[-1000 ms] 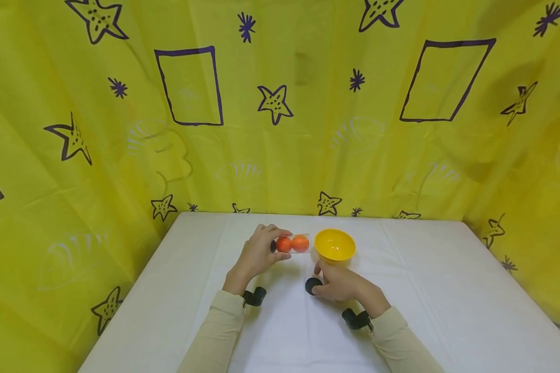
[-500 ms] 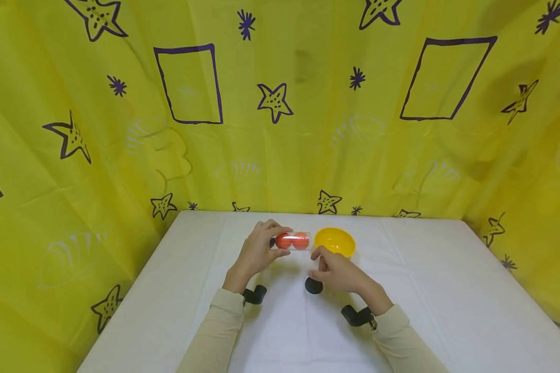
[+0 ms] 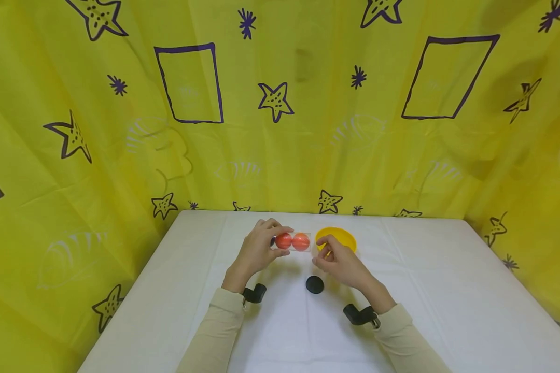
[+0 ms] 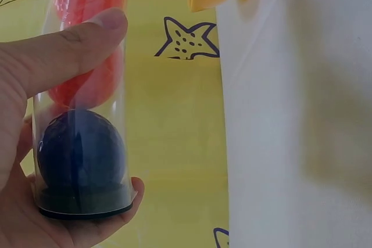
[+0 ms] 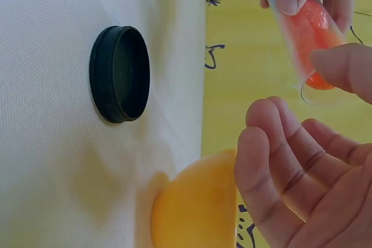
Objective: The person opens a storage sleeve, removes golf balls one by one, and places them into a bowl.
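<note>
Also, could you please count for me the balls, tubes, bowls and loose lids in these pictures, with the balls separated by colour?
Red-orange balls: 2
Dark blue ball: 1
Clear tube: 1
Yellow bowl: 1
Loose black lid: 1
Total: 6

The left hand (image 3: 256, 248) and right hand (image 3: 343, 264) are bare. Behind the left hand runs a long, pale beige left sleeve (image 3: 214, 331), its plain cuff reaching the wrist; behind the right hand, a matching right sleeve (image 3: 413, 344) shows soft creases. At the left wrist, on the side facing the other arm, sits a matte black, blocky left wrist camera (image 3: 255, 293). Its counterpart, an elbow-shaped black right wrist camera (image 3: 359, 314), has a small shiny fitting (image 3: 376, 323) beside the right cuff.
</note>
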Tool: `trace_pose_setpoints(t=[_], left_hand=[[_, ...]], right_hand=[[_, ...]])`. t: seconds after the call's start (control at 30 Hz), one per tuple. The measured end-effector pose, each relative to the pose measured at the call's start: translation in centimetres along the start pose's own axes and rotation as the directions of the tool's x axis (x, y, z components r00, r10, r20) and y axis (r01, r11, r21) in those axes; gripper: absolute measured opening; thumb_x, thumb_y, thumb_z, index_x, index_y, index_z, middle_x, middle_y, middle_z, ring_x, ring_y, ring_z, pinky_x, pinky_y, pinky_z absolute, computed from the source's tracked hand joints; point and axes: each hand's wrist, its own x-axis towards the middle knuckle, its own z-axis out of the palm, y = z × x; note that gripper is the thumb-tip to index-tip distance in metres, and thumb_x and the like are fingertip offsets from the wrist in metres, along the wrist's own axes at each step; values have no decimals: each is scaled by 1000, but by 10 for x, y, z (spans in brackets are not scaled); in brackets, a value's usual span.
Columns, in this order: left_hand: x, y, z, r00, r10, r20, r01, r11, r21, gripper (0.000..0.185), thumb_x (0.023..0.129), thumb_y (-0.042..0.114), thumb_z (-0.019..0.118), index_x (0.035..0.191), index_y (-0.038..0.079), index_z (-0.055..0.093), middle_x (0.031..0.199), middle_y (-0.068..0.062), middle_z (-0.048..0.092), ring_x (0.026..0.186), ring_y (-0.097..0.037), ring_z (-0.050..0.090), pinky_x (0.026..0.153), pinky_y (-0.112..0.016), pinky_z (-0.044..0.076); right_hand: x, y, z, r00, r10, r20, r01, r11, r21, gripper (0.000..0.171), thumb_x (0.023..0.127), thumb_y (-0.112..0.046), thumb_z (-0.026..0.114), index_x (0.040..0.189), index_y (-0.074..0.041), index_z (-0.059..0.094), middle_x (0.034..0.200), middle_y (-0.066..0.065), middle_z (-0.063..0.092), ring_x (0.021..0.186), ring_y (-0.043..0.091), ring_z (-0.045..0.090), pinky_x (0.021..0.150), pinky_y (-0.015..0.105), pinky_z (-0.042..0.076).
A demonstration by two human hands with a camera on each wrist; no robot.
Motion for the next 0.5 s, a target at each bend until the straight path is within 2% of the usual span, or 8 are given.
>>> trace_pose_setpoints(t=[0.23, 0.5], left_hand=[[0, 5, -2, 1000, 17, 22, -18, 998, 62, 47, 78, 25, 90, 123, 23, 75, 111, 3, 65, 98, -15, 50, 76, -27, 49], [0, 10, -3, 999, 10, 35, -12, 997, 78, 47, 77, 22, 90, 122, 23, 75, 111, 1, 65, 100, -17, 52, 80, -34, 49]], right_hand=[[-1, -1, -3, 1000, -30, 4, 30, 999, 27, 50, 96, -27, 72, 135, -5, 50, 107, 6, 68, 87, 18, 61, 74, 28, 53], [-1, -1, -5, 998, -60, 6, 60, 997, 40, 49, 97, -31, 71, 136, -8, 52, 116, 8, 70, 91, 17, 63, 77, 29, 55]])
